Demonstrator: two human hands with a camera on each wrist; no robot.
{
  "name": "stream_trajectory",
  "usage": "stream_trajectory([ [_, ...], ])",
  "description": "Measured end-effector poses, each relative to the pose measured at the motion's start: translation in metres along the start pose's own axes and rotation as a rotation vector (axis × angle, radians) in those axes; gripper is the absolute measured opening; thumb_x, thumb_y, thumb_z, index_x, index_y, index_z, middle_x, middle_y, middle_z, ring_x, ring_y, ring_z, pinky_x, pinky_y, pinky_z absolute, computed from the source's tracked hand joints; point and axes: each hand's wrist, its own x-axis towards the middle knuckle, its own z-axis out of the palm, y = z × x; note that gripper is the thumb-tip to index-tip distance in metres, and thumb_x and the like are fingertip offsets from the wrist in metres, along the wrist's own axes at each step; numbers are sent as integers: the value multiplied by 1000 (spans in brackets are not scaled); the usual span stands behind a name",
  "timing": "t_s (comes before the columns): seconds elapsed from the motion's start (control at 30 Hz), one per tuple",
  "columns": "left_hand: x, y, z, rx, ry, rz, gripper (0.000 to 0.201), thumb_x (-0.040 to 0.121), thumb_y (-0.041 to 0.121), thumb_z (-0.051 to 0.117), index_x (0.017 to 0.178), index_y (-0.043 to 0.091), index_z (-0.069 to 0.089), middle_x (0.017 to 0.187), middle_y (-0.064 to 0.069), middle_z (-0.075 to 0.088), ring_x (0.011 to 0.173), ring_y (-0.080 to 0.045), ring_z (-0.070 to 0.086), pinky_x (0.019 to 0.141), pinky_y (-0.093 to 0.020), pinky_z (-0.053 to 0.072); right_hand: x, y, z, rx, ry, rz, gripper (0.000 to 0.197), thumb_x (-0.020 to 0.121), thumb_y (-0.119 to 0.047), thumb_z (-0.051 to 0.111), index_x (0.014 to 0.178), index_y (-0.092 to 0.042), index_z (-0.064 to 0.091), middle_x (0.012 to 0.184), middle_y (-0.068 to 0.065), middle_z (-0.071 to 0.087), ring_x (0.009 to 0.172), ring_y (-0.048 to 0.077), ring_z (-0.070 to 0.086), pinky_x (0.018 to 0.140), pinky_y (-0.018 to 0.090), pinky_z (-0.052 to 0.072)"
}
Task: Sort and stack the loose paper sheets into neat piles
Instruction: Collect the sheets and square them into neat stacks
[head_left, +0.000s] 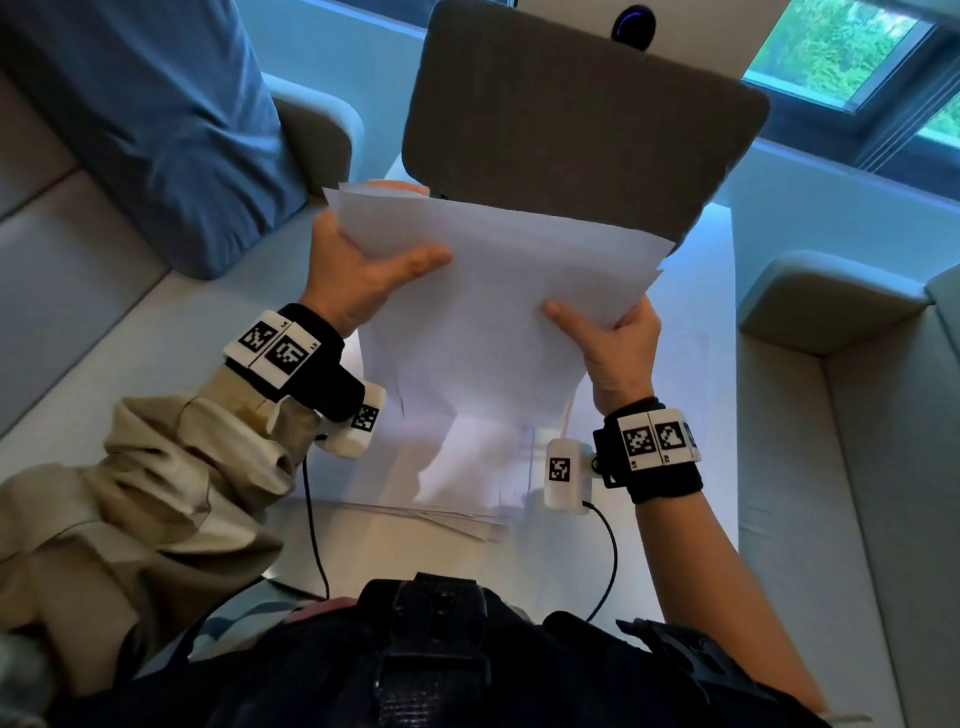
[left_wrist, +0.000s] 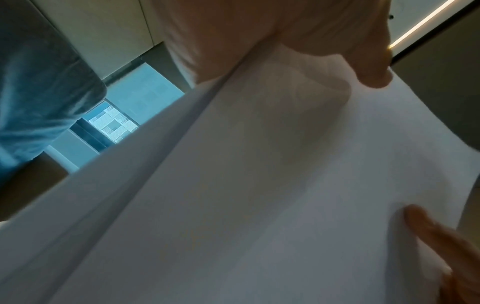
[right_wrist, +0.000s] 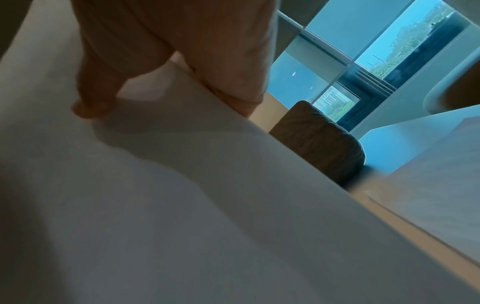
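Both hands — left hand (head_left: 363, 275), right hand (head_left: 613, 348) — pinching the paper sheets (head_left: 498, 291) (fingers hidden behind)

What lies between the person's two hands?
A sheaf of white sheets, gripped by the left hand and right hand; the head view shows it best.

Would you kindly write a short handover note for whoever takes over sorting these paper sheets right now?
Left hand: grips the left edge of the held sheaf of sheets, thumb on top.
Right hand: grips its right edge likewise.
The sheaf is lifted above the table; its far edges are fanned, not squared.
More sheets lie loosely overlapped on the table below.
Left: square the sheaf, set it down, stack the rest.
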Motion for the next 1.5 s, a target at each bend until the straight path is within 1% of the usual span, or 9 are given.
stream_trajectory([
  [0.23, 6, 11, 8, 193, 15, 14, 40, 53, 18, 92, 79, 30, 63, 70, 30, 66, 70, 13, 61, 68, -9, 47, 2, -30, 2, -548, 199, -520, 104, 63, -40, 86, 142, -4, 28, 143, 11, 38, 131, 22, 41, 109, 41, 38],
  [0.4, -2, 31, 25, 237, -226, 203, 44, 57, 21, 90, 93, 26, 66, 83, 37, 63, 78, 14, 60, 75, -5, 43, -17, -76, 13, -1082, -12, -920, 56, 75, -48, 70, 123, -20, 61, 123, -2, 63, 123, 19, 54, 110, 59, 21],
  [0.57, -4, 37, 38, 296, -339, 305, 49, 57, 26, 89, 98, 22, 64, 89, 28, 60, 78, 14, 56, 73, -4, 41, -34, -88, 5, -1065, -146, -587, 21, 76, -41, 70, 80, -21, 71, 62, 2, 63, 62, 27, 57, 54, 39, 48],
  [0.7, -6, 3, 31, 465, -393, 98, 39, 53, 27, 91, 60, 2, 61, 58, 1, 48, 54, -3, 38, 49, -18, 34, -29, -88, -21, -817, -111, -490, 17, 76, -37, 73, 76, -21, 68, 61, -10, 63, 60, 12, 54, 59, 35, 48],
  [0.8, -10, -33, 14, 635, -445, -113, 59, 52, 26, 93, 41, 17, 35, 47, 6, 29, 40, -4, 31, 42, -19, 26, -25, -87, -46, -655, -49, -415, 25, 74, -24, 80, 58, -27, 61, 54, -22, 53, 54, -3, 39, 56, 19, 37],
  [1.03, 0, -93, -40, 400, -223, -403, 32, 59, 7, 87, 49, 18, 58, 44, 19, 51, 45, 5, 44, 54, -17, 41, -16, -55, -95, -294, 134, -146, 15, 68, -10, 83, 75, -15, 71, 65, -15, 68, 61, 2, 55, 59, 23, 48],
  [1.13, -1, -101, -41, 168, -150, -459, 31, 61, 2, 82, 84, 19, 69, 73, 18, 71, 70, 1, 65, 77, -29, 51, -12, -27, -92, -119, 204, -63, 21, 70, -1, 79, 82, -16, 70, 74, -13, 73, 67, 5, 63, 64, 23, 53],
  [1.27, -6, -109, -36, 149, -57, -477, 50, 39, 32, 93, 81, 22, 68, 76, 18, 72, 74, -3, 66, 73, -23, 56, -9, 16, -72, 78, 284, 73, 22, 74, 3, 74, 85, -15, 69, 78, -9, 74, 72, 8, 67, 67, 24, 54],
  [1.5, -21, -120, -58, 123, 71, -516, 40, 53, 4, 89, 83, 19, 67, 72, 19, 71, 69, 0, 66, 71, -25, 56, -11, 73, -64, -20, 261, 272, 24, 66, 0, 81, 80, -14, 68, 75, -7, 72, 75, 14, 65, 64, 22, 53],
])
